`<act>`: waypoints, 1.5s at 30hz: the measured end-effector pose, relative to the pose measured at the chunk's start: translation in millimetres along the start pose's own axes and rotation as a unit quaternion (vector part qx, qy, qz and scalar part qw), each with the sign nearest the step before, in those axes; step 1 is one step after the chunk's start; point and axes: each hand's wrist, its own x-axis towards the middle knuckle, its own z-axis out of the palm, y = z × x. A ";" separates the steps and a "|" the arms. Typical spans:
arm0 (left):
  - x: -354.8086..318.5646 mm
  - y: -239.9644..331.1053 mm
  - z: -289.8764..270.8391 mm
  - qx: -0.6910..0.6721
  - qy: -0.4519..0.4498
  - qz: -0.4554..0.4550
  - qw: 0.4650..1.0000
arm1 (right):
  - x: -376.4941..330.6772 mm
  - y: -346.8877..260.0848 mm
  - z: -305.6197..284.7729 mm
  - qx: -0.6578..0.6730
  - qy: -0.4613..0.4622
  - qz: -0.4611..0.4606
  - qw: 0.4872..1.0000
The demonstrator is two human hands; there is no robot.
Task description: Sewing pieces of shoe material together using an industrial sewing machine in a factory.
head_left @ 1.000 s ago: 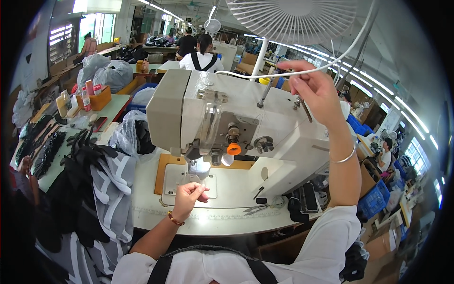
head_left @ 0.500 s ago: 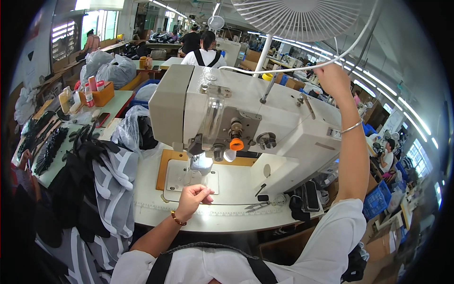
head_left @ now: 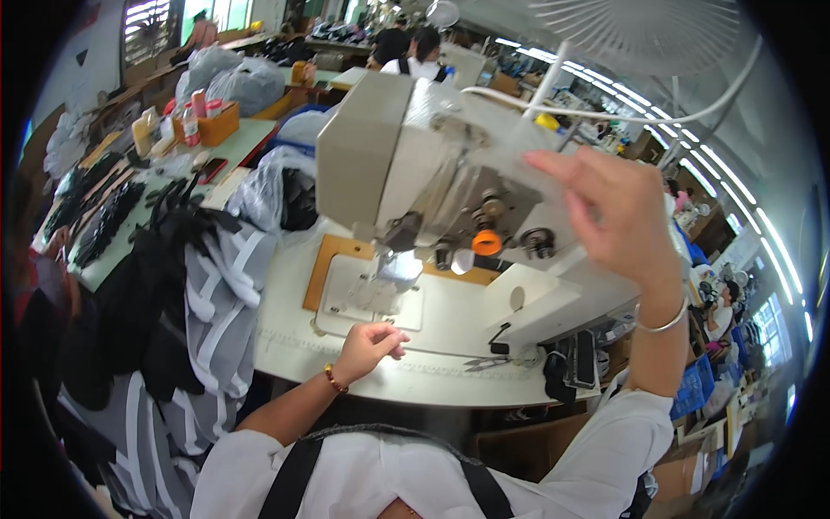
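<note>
A large white sewing machine [head_left: 363,156] stands before me, with an orange knob [head_left: 487,242] on its head. Just in front of its metal needle plate [head_left: 346,298], my left hand [head_left: 370,350] is closed in a pinch. Anything between those fingertips is too small to make out. My right hand [head_left: 618,208] is raised beside the machine's upper arm, slightly blurred. Its index finger stretches left and the thumb stands apart below; I see nothing held in it.
Grey and black fabric pieces [head_left: 220,294] hang in a pile at the left. Small scissors [head_left: 488,363] and a dark phone-like object [head_left: 582,359] lie on the table's right side. A white fan [head_left: 640,30] hangs overhead. People sit farther back.
My right hand has come down from high near the white cable to the front of the machine's arm. My left hand keeps its pinch near the plate. The view has shifted slightly.
</note>
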 end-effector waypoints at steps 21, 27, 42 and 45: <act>-23.3 -26.0 -8.3 0.060 0.027 -0.085 0.994 | -4.5 19.3 23.6 0.097 0.023 -0.063 0.993; -22.2 -27.6 -12.0 0.061 0.024 -0.081 0.995 | -6.4 19.8 22.8 0.113 0.006 -0.003 0.994; -65.8 88.6 -9.1 0.450 0.103 0.304 0.834 | -33.0 -23.1 14.0 -0.120 0.140 0.044 0.982; -77.5 116.1 -35.3 0.473 0.259 0.340 0.771 | -84.9 -61.5 28.9 -0.068 0.214 -0.049 0.973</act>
